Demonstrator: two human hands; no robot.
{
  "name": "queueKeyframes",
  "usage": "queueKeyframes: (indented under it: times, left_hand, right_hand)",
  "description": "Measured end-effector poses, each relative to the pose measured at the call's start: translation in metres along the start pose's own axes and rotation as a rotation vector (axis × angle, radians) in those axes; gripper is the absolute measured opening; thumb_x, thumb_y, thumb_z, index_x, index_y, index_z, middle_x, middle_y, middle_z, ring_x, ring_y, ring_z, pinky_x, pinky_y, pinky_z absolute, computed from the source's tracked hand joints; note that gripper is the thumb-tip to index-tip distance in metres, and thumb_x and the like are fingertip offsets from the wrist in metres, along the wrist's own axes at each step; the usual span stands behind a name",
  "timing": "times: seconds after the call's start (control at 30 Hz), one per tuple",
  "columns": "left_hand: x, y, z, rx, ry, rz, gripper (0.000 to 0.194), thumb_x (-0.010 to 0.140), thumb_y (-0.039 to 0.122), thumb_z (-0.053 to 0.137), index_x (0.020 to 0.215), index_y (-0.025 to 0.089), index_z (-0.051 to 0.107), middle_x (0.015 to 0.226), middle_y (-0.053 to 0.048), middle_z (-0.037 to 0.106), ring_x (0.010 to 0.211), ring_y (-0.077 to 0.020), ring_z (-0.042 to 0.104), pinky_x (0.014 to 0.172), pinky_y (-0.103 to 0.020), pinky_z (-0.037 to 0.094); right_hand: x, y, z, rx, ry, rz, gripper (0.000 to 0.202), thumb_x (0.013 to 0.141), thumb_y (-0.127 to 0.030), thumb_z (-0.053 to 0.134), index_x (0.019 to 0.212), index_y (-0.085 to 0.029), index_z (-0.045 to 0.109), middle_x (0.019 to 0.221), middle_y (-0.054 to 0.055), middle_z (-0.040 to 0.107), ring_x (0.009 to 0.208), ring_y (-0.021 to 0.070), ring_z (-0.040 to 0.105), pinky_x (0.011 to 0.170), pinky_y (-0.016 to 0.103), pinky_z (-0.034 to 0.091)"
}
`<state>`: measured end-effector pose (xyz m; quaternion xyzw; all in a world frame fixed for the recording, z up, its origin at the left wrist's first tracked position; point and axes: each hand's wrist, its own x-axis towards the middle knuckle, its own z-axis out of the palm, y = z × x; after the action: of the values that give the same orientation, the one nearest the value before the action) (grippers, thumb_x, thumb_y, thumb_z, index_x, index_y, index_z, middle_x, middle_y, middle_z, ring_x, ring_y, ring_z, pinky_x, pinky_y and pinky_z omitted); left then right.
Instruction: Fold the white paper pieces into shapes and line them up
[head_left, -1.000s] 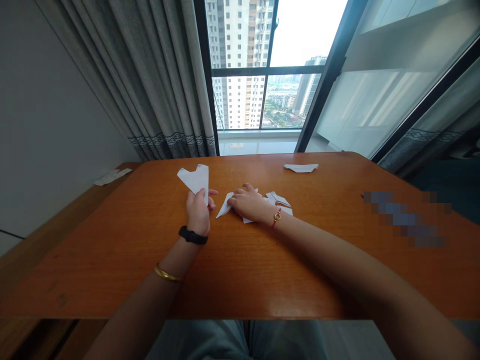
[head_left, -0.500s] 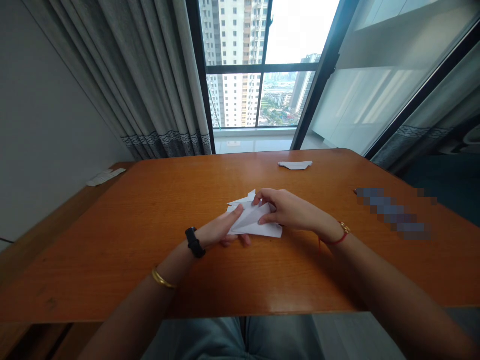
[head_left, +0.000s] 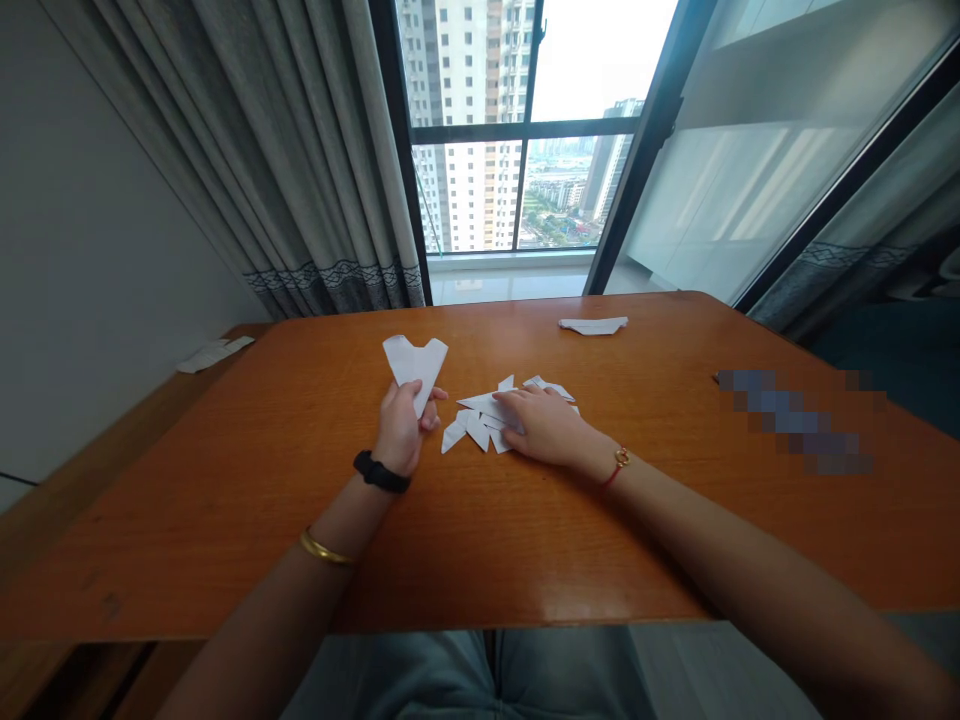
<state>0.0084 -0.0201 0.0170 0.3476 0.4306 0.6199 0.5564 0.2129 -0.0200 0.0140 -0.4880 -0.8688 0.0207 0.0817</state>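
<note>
My left hand (head_left: pixel 401 430) is closed on a folded white paper piece (head_left: pixel 417 362), held above the table left of the pile. The piece narrows towards my thumb and flares into two rounded lobes at the top. My right hand (head_left: pixel 546 425) reaches over a loose pile of folded white paper pieces (head_left: pixel 474 425), touching it with fingers outstretched and thumb apart. Pointed corners of several pieces stick out around that hand. The part of the pile under my palm is hidden.
The wooden table (head_left: pixel 247 520) spans the view. A flat folded white paper (head_left: pixel 594 326) lies near its far edge. More white paper (head_left: pixel 215 354) rests at the far left by the wall. A blurred-out item (head_left: pixel 795 420) lies on the right. Beyond stand a curtain (head_left: pixel 322 150) and a window.
Both hands were together on the folded paper. My left hand has moved left and up, holding the flared piece upright. My right hand has flattened over the pile, which shows more now.
</note>
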Motion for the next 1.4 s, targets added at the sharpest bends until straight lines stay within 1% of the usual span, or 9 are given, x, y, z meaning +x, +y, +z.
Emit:
queueKeyframes:
  times: [0.3, 0.57, 0.63, 0.73, 0.83, 1.0, 1.17, 1.3, 1.4]
  left_hand:
    - [-0.001, -0.002, 0.0, 0.059, 0.021, -0.05, 0.014, 0.079, 0.018, 0.049, 0.092, 0.02, 0.044, 0.072, 0.002, 0.062, 0.039, -0.0041, 0.037, 0.039, -0.017, 0.03]
    - [-0.002, -0.006, 0.001, 0.164, -0.089, -0.188, 0.016, 0.081, 0.021, 0.052, 0.09, 0.023, 0.039, 0.062, 0.008, 0.046, 0.034, -0.0009, 0.024, 0.036, -0.012, 0.016]
    - [-0.005, -0.007, 0.001, 0.213, -0.198, -0.224, 0.019, 0.085, 0.035, 0.053, 0.091, 0.022, 0.04, 0.061, 0.008, 0.045, 0.035, -0.0008, 0.022, 0.036, -0.013, 0.014]
    - [-0.013, -0.011, 0.0, 0.279, -0.507, -0.373, 0.047, 0.087, 0.065, 0.039, 0.084, 0.018, 0.044, 0.055, 0.007, 0.039, 0.036, -0.001, 0.015, 0.036, -0.015, 0.01]
    - [-0.021, -0.015, 0.0, 0.346, -0.758, -0.46, 0.055, 0.084, 0.072, 0.035, 0.085, 0.017, 0.045, 0.055, 0.007, 0.038, 0.038, -0.0019, 0.015, 0.036, -0.017, 0.012]
    - [-0.029, -0.013, 0.005, 0.513, -0.793, -0.135, 0.035, 0.086, 0.051, 0.054, 0.097, 0.02, 0.045, 0.067, 0.005, 0.049, 0.049, -0.0071, 0.037, 0.045, -0.019, 0.031]
    - [-0.033, -0.01, 0.008, 0.957, -0.761, 0.196, 0.03, 0.087, 0.042, 0.054, 0.107, 0.02, 0.05, 0.088, -0.004, 0.062, 0.077, -0.0186, 0.056, 0.071, -0.03, 0.043]
    - [-0.031, -0.012, 0.005, 1.325, -0.712, 0.442, 0.024, 0.081, 0.036, 0.064, 0.097, 0.02, 0.058, 0.096, -0.007, 0.062, 0.089, -0.0237, 0.056, 0.079, -0.034, 0.042]
    - [-0.028, -0.01, 0.003, 1.349, -0.776, 0.483, 0.019, 0.079, 0.034, 0.067, 0.09, 0.02, 0.061, 0.094, -0.005, 0.062, 0.087, -0.0211, 0.056, 0.077, -0.031, 0.041]
  right_hand:
    - [-0.003, 0.008, -0.004, 0.097, 0.099, -0.002, 0.021, 0.089, -0.016, 0.047, 0.105, -0.016, 0.061, 0.097, 0.009, 0.069, 0.087, 0.0215, 0.062, 0.073, 0.029, 0.041]
    - [-0.004, 0.027, -0.019, 0.637, 0.599, 0.016, 0.013, 0.086, -0.027, 0.061, 0.091, -0.021, 0.071, 0.089, 0.004, 0.069, 0.082, 0.0183, 0.062, 0.074, 0.031, 0.048]
    - [-0.005, 0.026, -0.024, 0.785, 0.552, 0.031, 0.02, 0.084, -0.031, 0.063, 0.099, -0.022, 0.07, 0.094, 0.004, 0.07, 0.08, 0.0177, 0.062, 0.071, 0.031, 0.049]
    - [-0.008, 0.017, -0.025, 0.85, 0.358, -0.009, 0.033, 0.078, -0.034, 0.069, 0.109, -0.023, 0.067, 0.101, 0.003, 0.069, 0.079, 0.0171, 0.061, 0.07, 0.031, 0.048]
    - [-0.01, 0.002, -0.019, 0.747, 0.355, 0.0, 0.027, 0.079, -0.029, 0.068, 0.105, -0.022, 0.066, 0.099, 0.003, 0.068, 0.082, 0.0171, 0.06, 0.075, 0.032, 0.047]
    - [-0.009, -0.009, -0.016, 0.686, 0.505, 0.083, 0.052, 0.07, -0.034, 0.075, 0.116, -0.02, 0.057, 0.109, 0.007, 0.062, 0.095, 0.0215, 0.056, 0.081, 0.034, 0.046]
    - [-0.021, 0.0, -0.013, 0.814, 0.111, 0.089, 0.019, 0.078, -0.035, 0.065, 0.085, -0.017, 0.064, 0.083, 0.002, 0.065, 0.076, 0.0169, 0.058, 0.068, 0.029, 0.045]
    - [-0.038, 0.003, 0.0, 0.836, 0.171, 0.138, 0.013, 0.078, -0.03, 0.065, 0.079, -0.018, 0.062, 0.078, 0.0, 0.064, 0.071, 0.0149, 0.056, 0.065, 0.026, 0.043]
    - [-0.045, 0.001, 0.004, 0.677, 0.156, 0.056, 0.004, 0.076, -0.021, 0.065, 0.074, -0.018, 0.063, 0.078, 0.001, 0.064, 0.075, 0.0157, 0.056, 0.068, 0.026, 0.042]
